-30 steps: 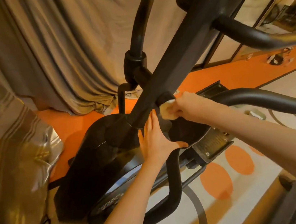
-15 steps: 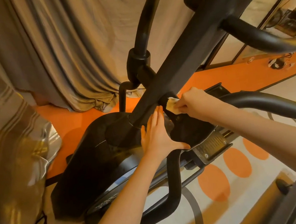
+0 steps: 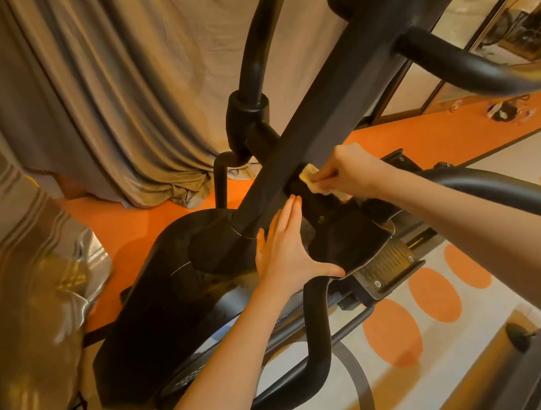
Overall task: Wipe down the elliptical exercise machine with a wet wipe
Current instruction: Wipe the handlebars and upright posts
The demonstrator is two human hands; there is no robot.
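Observation:
The black elliptical machine [image 3: 159, 309] fills the middle of the view, its thick upright post [image 3: 350, 87] slanting up to the right. My right hand [image 3: 343, 171] grips a crumpled pale wet wipe [image 3: 307, 171] and presses it against the underside of the post, just above the black shroud. My left hand [image 3: 289, 250] lies flat with straight fingers on the shroud below the post, thumb spread to the right. Most of the wipe is hidden inside my right fist.
Beige curtains [image 3: 129, 85] hang behind the machine. A shiny striped cover [image 3: 13, 273] lies at the left. The floor is orange with a white rug with orange ovals [image 3: 432, 297]. Black handlebars [image 3: 501, 191] cross at the right. A foot pedal [image 3: 387, 268] sits below my hands.
My right hand has slid the wipe up along the post, further from the shroud. My left hand stays flat on the shroud.

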